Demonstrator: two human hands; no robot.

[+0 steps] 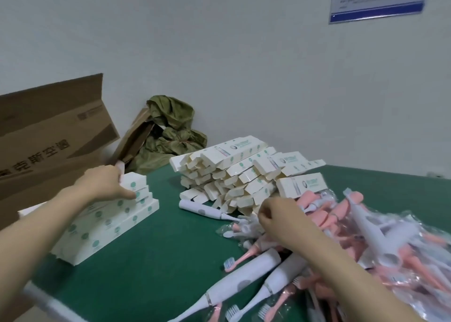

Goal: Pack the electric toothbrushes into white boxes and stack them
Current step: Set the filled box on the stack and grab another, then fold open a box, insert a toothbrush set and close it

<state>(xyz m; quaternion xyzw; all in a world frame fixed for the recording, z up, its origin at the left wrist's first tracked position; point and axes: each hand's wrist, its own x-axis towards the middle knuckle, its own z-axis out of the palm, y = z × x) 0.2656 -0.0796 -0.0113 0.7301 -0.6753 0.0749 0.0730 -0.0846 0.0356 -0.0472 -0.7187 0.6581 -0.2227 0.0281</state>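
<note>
A stack of packed white boxes with green dots lies on the left of the green table. My left hand rests on the top box of that stack, fingers around its far end. A heap of empty white boxes sits at the middle back. Pink and white electric toothbrushes in clear bags are piled on the right. My right hand reaches into that pile, fingers curled; what it grips is hidden. One white toothbrush lies alone near the empty boxes. Two white toothbrushes lie at the front.
A large brown carton stands open at the left. A crumpled green bag and a cardboard piece lean against the white wall at the back. The green table shows its front left edge below the stack.
</note>
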